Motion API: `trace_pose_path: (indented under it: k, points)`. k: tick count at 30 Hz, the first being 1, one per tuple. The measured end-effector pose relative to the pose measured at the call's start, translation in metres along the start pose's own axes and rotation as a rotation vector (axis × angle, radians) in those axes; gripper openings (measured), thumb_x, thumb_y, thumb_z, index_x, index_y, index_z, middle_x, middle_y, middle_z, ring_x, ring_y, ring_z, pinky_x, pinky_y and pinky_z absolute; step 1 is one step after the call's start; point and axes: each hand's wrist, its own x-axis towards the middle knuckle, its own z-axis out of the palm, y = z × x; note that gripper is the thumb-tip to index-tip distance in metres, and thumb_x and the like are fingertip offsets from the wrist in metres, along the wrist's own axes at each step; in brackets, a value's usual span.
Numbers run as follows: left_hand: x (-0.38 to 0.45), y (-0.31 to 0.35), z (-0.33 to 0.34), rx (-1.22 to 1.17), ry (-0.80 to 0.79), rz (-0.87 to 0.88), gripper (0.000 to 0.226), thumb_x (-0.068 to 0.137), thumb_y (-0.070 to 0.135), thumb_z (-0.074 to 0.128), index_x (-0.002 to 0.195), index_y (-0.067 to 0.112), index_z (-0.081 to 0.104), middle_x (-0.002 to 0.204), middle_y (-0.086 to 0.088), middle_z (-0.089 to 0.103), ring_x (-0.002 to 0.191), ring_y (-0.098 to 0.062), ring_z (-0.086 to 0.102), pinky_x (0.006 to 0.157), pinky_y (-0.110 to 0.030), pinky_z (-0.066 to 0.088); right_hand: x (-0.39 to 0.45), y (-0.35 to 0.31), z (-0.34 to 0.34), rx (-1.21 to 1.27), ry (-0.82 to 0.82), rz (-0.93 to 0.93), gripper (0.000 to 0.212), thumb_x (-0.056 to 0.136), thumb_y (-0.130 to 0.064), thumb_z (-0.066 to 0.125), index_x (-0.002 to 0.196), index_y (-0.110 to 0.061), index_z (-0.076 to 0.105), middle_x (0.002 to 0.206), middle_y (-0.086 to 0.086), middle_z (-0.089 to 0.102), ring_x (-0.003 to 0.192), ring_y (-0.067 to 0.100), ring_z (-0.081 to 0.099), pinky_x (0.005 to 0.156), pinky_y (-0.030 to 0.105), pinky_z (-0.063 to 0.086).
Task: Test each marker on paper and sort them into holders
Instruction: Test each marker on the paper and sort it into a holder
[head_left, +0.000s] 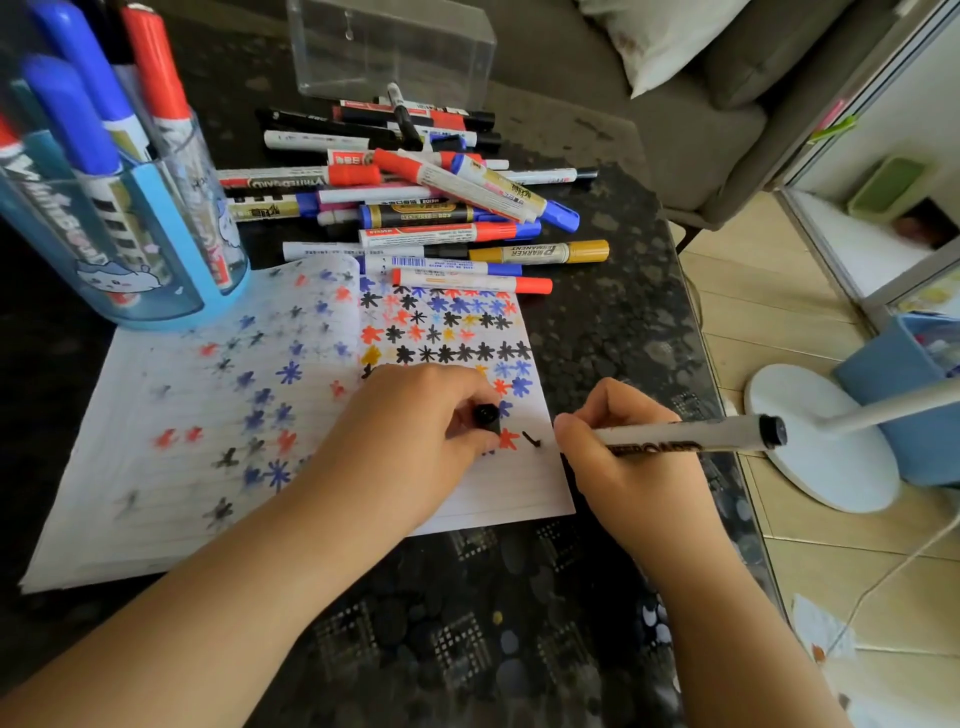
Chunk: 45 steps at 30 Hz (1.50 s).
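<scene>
An open lined notebook (156, 467) lies on the dark table, covered in red, blue, black and yellow star marks. My right hand (618, 441) grips a white whiteboard marker (691, 436), its tip down on the page beside a fresh black stroke (531, 439). My left hand (415, 421) rests on the page and pinches the marker's black cap (487, 418). A pile of loose markers (426, 208) lies beyond the notebook. A blue holder (156, 291) at the left holds several blue and red markers. A clear box holder (395, 47) stands behind the pile.
The table's right edge (717, 395) runs close to my right hand. Beyond it are a tiled floor, a white round stand base (810, 447), a blue bin (904, 395) and a white cable. A grey sofa with a pillow sits behind the table.
</scene>
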Motion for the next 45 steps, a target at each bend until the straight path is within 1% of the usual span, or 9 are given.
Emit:
trace_pose_path:
  k: [4,21,26,29,33,35,39,43,45]
  points:
    - [0.0,0.0,-0.001,0.011,0.002,-0.009,0.022,0.074,0.021,0.076,0.095,0.025,0.073,0.075,0.015,0.064,0.069,0.0,0.058,0.072,-0.007,0.04,0.002,0.0,0.002,-0.019,-0.018,0.006,0.023,0.085,-0.021,0.063,0.066,-0.011,0.054,0.062,0.01,0.058,0.051,0.013,0.048,0.045,0.021,0.035]
    - [-0.002,0.0,-0.002,-0.019,0.006,-0.048,0.023,0.076,0.022,0.075,0.098,0.025,0.071,0.07,0.02,0.057,0.071,0.002,0.059,0.073,-0.007,0.041,0.0,-0.003,0.003,-0.007,-0.054,-0.008,0.024,0.084,-0.021,0.064,0.065,-0.01,0.055,0.06,0.012,0.058,0.049,0.01,0.046,0.044,0.022,0.034]
    - [-0.002,-0.002,-0.001,-0.047,-0.001,-0.054,0.021,0.076,0.019,0.075,0.095,0.025,0.071,0.07,0.02,0.059,0.07,0.004,0.059,0.07,-0.008,0.042,0.001,-0.001,0.0,-0.004,0.025,0.032,0.022,0.085,-0.018,0.064,0.067,-0.008,0.055,0.053,0.008,0.054,0.043,0.006,0.043,0.039,0.016,0.032]
    - [-0.001,-0.005,-0.005,-0.258,0.028,-0.129,0.015,0.075,0.015,0.074,0.085,0.026,0.069,0.072,0.01,0.066,0.069,-0.001,0.062,0.064,-0.011,0.047,-0.002,-0.003,-0.004,0.233,0.065,0.039,0.022,0.084,-0.028,0.067,0.068,-0.016,0.057,0.049,-0.006,0.047,0.047,0.007,0.039,0.045,0.02,0.03]
    - [0.001,-0.001,-0.02,-0.836,-0.015,-0.306,0.02,0.076,0.0,0.067,0.088,0.015,0.066,0.08,-0.004,0.073,0.076,-0.015,0.07,0.075,-0.025,0.05,-0.006,-0.018,-0.007,0.612,0.031,-0.044,0.031,0.071,-0.049,0.074,0.07,-0.021,0.062,0.051,-0.005,0.049,0.051,0.01,0.041,0.051,0.021,0.035]
    - [0.001,0.001,-0.024,-1.033,-0.036,-0.336,0.027,0.067,0.005,0.066,0.093,0.01,0.066,0.085,-0.011,0.073,0.076,-0.018,0.07,0.079,-0.028,0.049,-0.007,-0.026,-0.004,0.694,0.048,-0.06,0.035,0.066,-0.053,0.072,0.068,-0.019,0.066,0.051,-0.002,0.052,0.051,0.012,0.044,0.05,0.02,0.037]
    - [-0.002,0.001,-0.025,-1.124,-0.061,-0.333,0.029,0.062,0.013,0.062,0.09,0.009,0.069,0.087,-0.013,0.073,0.076,-0.018,0.07,0.084,-0.028,0.05,-0.007,-0.034,0.002,0.764,0.079,-0.058,0.022,0.077,-0.019,0.054,0.056,-0.022,0.054,0.043,0.004,0.045,0.045,0.017,0.039,0.047,0.025,0.029]
    - [-0.004,0.0,-0.025,-1.099,-0.105,-0.3,0.024,0.062,0.013,0.063,0.085,0.011,0.071,0.083,-0.012,0.073,0.075,-0.018,0.07,0.072,-0.018,0.053,-0.008,-0.035,0.005,0.776,0.041,-0.052,0.022,0.079,-0.018,0.052,0.057,-0.018,0.046,0.044,0.004,0.044,0.042,0.013,0.043,0.045,0.018,0.035]
    - [-0.006,0.001,-0.025,-1.075,-0.138,-0.282,0.022,0.061,0.014,0.065,0.082,0.013,0.073,0.082,-0.012,0.073,0.076,-0.019,0.07,0.074,-0.021,0.054,-0.008,-0.036,0.007,0.701,0.032,-0.051,0.023,0.077,-0.023,0.058,0.059,-0.018,0.045,0.045,0.002,0.044,0.043,0.013,0.042,0.046,0.019,0.035]
